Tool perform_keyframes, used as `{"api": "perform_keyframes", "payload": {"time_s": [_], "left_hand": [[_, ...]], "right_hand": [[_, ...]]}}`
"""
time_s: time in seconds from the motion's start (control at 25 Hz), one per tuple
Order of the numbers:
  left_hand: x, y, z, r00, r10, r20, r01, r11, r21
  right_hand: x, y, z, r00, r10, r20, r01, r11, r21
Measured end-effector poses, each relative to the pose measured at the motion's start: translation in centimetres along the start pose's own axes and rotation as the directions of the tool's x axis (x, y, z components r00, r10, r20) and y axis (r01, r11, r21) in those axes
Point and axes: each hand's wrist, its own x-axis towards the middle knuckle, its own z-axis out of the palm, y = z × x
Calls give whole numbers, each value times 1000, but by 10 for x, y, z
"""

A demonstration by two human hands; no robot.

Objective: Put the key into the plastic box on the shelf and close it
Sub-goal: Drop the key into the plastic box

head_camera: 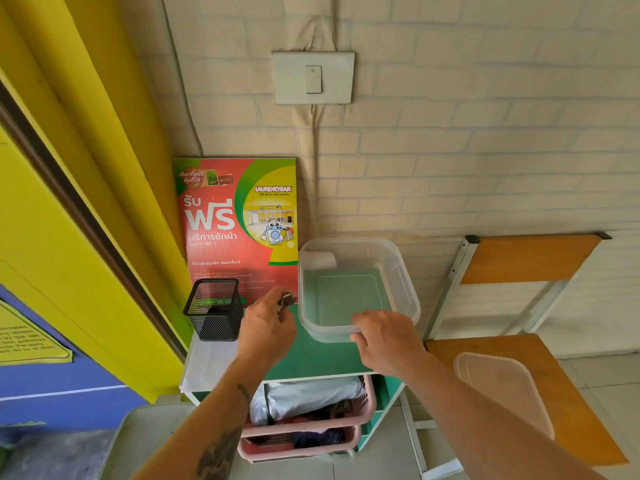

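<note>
A clear plastic box (360, 258) stands open on the green shelf top (311, 355), with nothing inside it. My right hand (388, 341) grips the box's near rim. My left hand (266, 327) is closed around the key (286, 300), which pokes out above the fingers just left of the box. The box's translucent lid (502, 389) lies apart on a wooden chair seat at the right.
A black mesh pen holder (214, 310) stands at the shelf's left, a red laundry poster (239, 223) leans on the wall behind. Pink baskets (308, 427) with bags fill the shelf below. A wooden chair (526, 261) stands at the right, a yellow door frame (69, 202) at the left.
</note>
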Motion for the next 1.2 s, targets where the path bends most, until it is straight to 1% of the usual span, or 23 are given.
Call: {"api": "perform_keyframes", "payload": {"time_s": [0.08, 0.16, 0.24, 0.32, 0.44, 0.8, 1.04, 1.2], "left_hand": [[11, 25, 2, 995, 67, 70, -65, 998, -27], [24, 44, 11, 981, 95, 172, -100, 995, 18], [38, 55, 24, 955, 85, 285, -117, 988, 98], [51, 61, 38, 925, 43, 378, -121, 975, 185], [67, 64, 55, 895, 4, 447, -148, 946, 289], [79, 54, 89, 850, -24, 526, -225, 886, 405], [77, 52, 88, 837, -10, 547, -250, 882, 399], [77, 62, 70, 869, 27, 494, -226, 910, 348]], "right_hand": [[0, 0, -2, 1000, -4, 13, 4, 1000, -9], [1, 0, -3, 1000, -9, 13, 9, 1000, -9], [2, 0, -3, 1000, -14, 15, 15, 1000, -13], [2, 1, -4, 1000, -17, 4, 17, 1000, -18], [2, 2, -2, 1000, -14, -8, 14, 1000, -5], [0, 0, -4, 1000, 1, -11, -1, 1000, -1], [1, -1, -7, 1000, 8, 20, -8, 1000, -15], [2, 0, -8, 1000, 1, 19, 0, 1000, -7]]}}
